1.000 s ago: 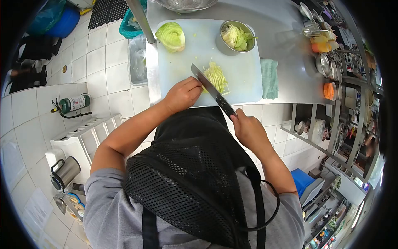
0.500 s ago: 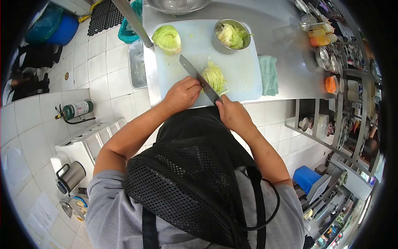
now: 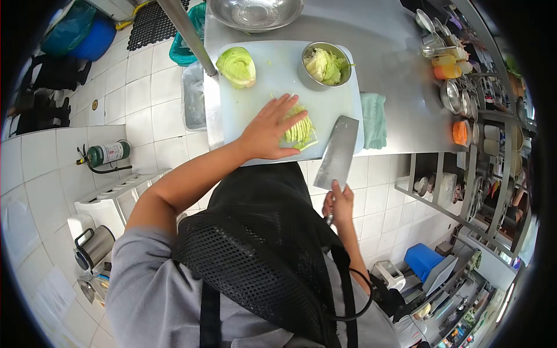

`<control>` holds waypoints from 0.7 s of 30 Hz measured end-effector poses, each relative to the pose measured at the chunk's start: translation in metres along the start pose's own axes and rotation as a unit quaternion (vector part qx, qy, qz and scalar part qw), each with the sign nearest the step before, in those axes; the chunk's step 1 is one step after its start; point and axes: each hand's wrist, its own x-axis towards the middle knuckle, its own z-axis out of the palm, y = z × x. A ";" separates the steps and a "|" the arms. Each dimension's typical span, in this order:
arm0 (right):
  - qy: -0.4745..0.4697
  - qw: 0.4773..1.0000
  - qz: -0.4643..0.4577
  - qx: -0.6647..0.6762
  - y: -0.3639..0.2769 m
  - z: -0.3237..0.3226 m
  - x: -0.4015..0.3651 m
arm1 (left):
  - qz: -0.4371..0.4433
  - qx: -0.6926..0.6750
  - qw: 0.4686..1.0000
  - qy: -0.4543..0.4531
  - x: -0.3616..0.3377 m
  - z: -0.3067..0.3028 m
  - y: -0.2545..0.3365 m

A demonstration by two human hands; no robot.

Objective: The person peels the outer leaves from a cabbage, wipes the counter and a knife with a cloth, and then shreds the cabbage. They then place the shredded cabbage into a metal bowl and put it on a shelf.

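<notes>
My left hand (image 3: 270, 130) lies with its fingers spread against the left side of a pile of sliced cabbage (image 3: 300, 130) on the white cutting board (image 3: 261, 95). Closed around the handle of a cleaver (image 3: 339, 152) is my right hand (image 3: 340, 203), below the board's near right edge. The cleaver's broad blade lies flat, its tip over the board's right part. A cut piece of cabbage (image 3: 236, 67) rests at the board's far left. At the far right of the board, a metal bowl (image 3: 318, 81) holds leafy cabbage pieces.
A large metal bowl (image 3: 255, 14) stands beyond the board on the steel table (image 3: 394, 69). A green cloth (image 3: 374, 120) lies right of the board. A metal post (image 3: 188, 35) rises at the left. Sauce bottles (image 3: 447, 71) and metal bowls line the far right.
My left hand has opened and spread against the sliced cabbage. My right hand has drawn the cleaver away from the pile, to the right and toward me, turning its blade flat.
</notes>
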 end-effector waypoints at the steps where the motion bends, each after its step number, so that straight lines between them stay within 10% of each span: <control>1: -0.003 1.000 -0.003 -0.002 0.007 0.009 0.003 | 0.014 0.012 1.000 -0.013 0.003 0.007 0.001; 21: -0.193 0.976 -0.004 -0.104 -0.032 0.065 0.001 | -0.021 0.047 0.984 0.168 0.024 0.030 0.035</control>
